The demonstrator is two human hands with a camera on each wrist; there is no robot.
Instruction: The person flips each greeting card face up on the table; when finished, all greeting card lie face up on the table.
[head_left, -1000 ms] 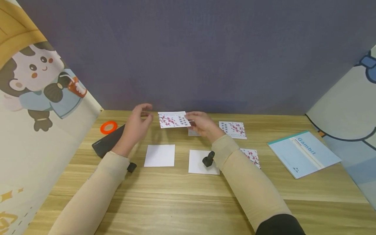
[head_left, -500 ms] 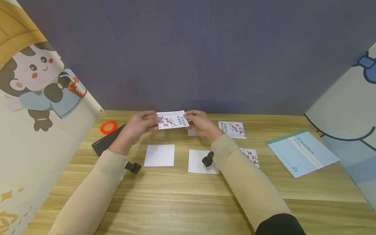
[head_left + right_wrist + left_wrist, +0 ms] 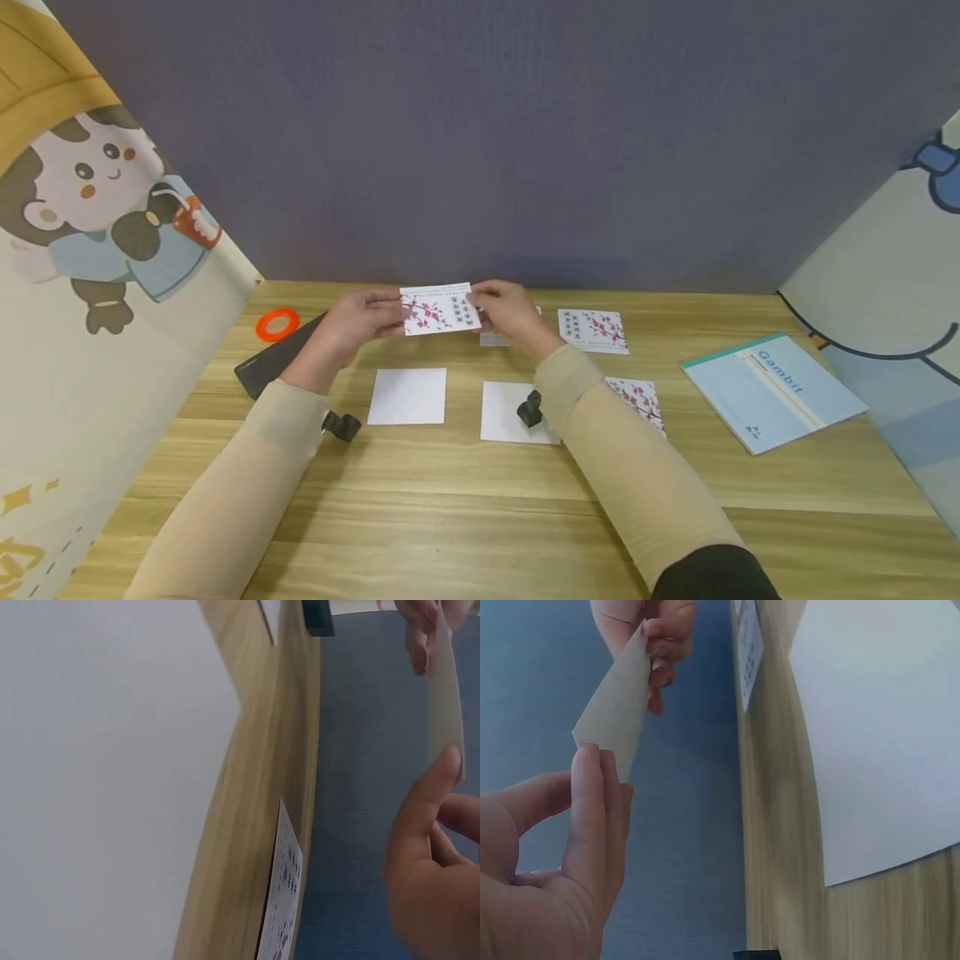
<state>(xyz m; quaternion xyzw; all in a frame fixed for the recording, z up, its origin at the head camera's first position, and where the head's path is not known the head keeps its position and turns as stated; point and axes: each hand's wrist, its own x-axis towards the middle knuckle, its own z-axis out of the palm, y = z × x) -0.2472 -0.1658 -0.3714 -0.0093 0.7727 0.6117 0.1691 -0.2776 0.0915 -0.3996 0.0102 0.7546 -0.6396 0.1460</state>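
Observation:
A white card (image 3: 442, 310) printed with pink blossoms and dark characters is held up above the far part of the table, its printed face toward the head camera. My left hand (image 3: 354, 323) holds it by the left edge, thumb and fingers on either side. At the opposite edge my right hand (image 3: 510, 312) pinches the card near its corner. The left wrist view shows the plain back of the card (image 3: 616, 705) spanning the two hands. Behind and below my right hand lies another card (image 3: 491, 339), mostly hidden.
Two plain white cards (image 3: 407, 397) lie in the nearer row. Blossom cards (image 3: 592, 331) lie to the right, one partly under the right sleeve. An orange ring (image 3: 277, 325) and a dark case (image 3: 277, 358) are at left, a Gambit pad (image 3: 772, 392) at right. A grey panel (image 3: 480, 150) stands behind.
My left hand has come in from the left and taken hold of the card's left edge. The card has since tipped slightly so more of its printed face shows.

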